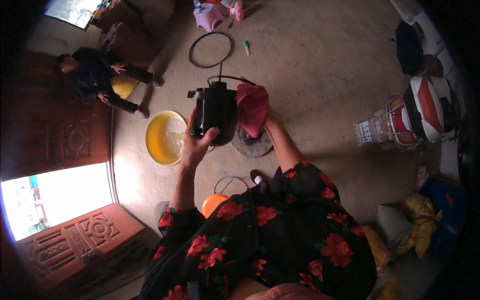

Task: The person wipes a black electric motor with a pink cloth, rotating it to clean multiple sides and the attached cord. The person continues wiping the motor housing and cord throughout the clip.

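My left hand [193, 146] grips a glossy black housing [215, 116] from its lower left side, thumb across the front. A thin rod [220, 69] rises from its top towards a dark ring [191, 52]; whether they join is unclear. A black cord [228, 77] loops over the top. In my right hand [269, 115] is a dark red cloth [253, 105], which lies against the housing's right side and hides most of the fingers. Below the cloth, a round grey disc [253, 150] rests on the floor, partly covered.
A yellow basin [152, 138] with water stands left of the housing. Near my feet are an orange stool [214, 204] and a wire ring [232, 178]. A person [97, 78] sits at the left. A two-wheeler's seat [429, 110] and several sacks [393, 221] are at the right.
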Demonstrator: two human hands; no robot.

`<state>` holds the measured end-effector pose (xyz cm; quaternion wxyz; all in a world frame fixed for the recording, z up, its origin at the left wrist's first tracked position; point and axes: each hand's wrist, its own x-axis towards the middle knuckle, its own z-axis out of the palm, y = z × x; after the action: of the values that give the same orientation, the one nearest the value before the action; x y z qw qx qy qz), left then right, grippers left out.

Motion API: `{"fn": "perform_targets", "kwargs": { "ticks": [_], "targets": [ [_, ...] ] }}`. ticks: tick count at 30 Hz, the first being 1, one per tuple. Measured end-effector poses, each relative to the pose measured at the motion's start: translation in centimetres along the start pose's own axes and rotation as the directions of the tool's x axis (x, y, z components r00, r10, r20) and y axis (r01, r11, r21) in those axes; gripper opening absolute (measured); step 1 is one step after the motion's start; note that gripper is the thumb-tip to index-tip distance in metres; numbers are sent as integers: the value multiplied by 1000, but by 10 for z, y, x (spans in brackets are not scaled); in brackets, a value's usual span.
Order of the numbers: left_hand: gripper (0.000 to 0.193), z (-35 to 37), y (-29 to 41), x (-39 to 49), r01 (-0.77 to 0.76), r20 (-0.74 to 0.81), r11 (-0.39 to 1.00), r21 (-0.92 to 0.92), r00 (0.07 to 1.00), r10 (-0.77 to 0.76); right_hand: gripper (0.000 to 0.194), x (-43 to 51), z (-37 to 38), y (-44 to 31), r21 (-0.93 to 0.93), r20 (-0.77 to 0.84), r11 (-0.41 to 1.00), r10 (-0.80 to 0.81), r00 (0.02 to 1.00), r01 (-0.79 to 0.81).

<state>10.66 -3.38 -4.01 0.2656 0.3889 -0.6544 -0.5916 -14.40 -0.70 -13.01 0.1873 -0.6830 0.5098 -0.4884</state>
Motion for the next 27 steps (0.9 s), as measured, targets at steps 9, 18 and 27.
{"fn": "perform_targets", "kwargs": {
  "ticks": [9, 18, 27],
  "targets": [
    [107, -3, 4, 3, -25, 22, 998, 50, 999, 24, 65, 2, -1, -8, -377, -73, 913, 138, 988, -156],
    [109, -1, 4, -2, 23, 30, 1000, -14, 999, -23, 41, 2, -23, -41, -420, -6, 861, 315, 949, -288],
    [116, -7, -1, -1, -2, 44, 1000, 1, 999, 2, 29, 24, -62, -70, -362, 170, 931, 112, 979, -43]
  ]
}}
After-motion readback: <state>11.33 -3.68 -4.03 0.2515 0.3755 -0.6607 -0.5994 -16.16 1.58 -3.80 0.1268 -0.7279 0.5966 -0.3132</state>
